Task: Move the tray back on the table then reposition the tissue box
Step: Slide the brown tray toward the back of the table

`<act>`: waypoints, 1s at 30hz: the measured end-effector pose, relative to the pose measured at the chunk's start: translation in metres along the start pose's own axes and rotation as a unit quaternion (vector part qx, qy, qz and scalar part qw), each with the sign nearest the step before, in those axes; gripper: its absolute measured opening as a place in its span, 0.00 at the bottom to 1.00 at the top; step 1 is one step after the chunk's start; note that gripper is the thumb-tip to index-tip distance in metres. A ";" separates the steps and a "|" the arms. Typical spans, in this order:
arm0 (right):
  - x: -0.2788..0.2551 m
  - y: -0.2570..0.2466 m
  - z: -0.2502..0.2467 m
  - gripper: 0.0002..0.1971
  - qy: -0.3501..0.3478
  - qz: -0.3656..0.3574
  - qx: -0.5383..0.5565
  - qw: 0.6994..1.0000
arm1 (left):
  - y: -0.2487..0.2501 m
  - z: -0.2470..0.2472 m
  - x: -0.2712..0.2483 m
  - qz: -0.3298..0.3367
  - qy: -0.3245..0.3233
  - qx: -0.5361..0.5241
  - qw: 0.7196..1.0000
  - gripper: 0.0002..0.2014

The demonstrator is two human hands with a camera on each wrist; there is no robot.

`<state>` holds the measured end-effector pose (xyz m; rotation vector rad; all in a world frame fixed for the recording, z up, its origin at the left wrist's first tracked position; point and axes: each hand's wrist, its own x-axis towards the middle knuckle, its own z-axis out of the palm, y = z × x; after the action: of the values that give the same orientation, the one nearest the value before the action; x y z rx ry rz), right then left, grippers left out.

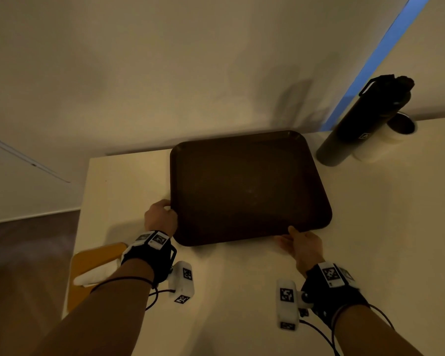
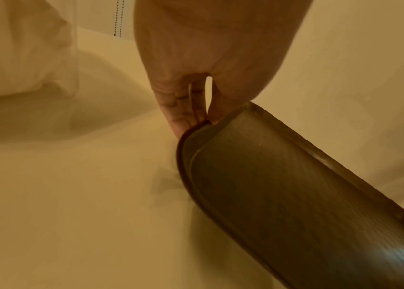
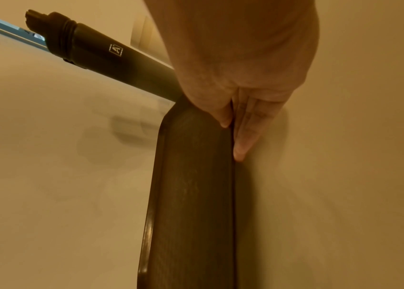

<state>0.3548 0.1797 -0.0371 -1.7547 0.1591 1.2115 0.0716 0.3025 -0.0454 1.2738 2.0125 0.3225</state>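
A dark brown tray (image 1: 247, 188) lies across the back middle of the white table (image 1: 242, 291), with nothing on it. My left hand (image 1: 161, 218) grips its left rim near the front corner; in the left wrist view the left hand (image 2: 196, 109) has its thumb on top of the tray (image 2: 282, 185) and its fingers beneath. My right hand (image 1: 299, 242) pinches the near rim at the right; the right wrist view shows the right hand (image 3: 235, 121) with thumb over and fingers under the tray (image 3: 196, 195). An orange tissue box (image 1: 93, 260) with white tissue sticking out sits at the table's front left, partly hidden by my left forearm.
A tall black bottle (image 1: 362, 124) stands at the back right, close to the tray's far right corner, and shows as the bottle (image 3: 112, 56) in the right wrist view. A white cup (image 1: 385, 142) stands beside it. The wall runs just behind the tray. The table's left edge drops to the floor.
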 end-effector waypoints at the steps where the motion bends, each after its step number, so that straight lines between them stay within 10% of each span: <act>1: 0.001 -0.001 0.000 0.05 -0.003 0.000 0.001 1.000 | 0.000 0.000 0.001 -0.001 -0.001 -0.002 1.000 0.21; 30: 0.005 -0.005 0.001 0.03 -0.011 0.010 0.002 1.000 | 0.006 0.000 -0.001 -0.008 0.006 -0.011 1.000 0.21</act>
<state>0.3594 0.1850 -0.0376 -1.7394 0.1650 1.2438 0.0759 0.3047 -0.0418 1.2448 2.0218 0.3442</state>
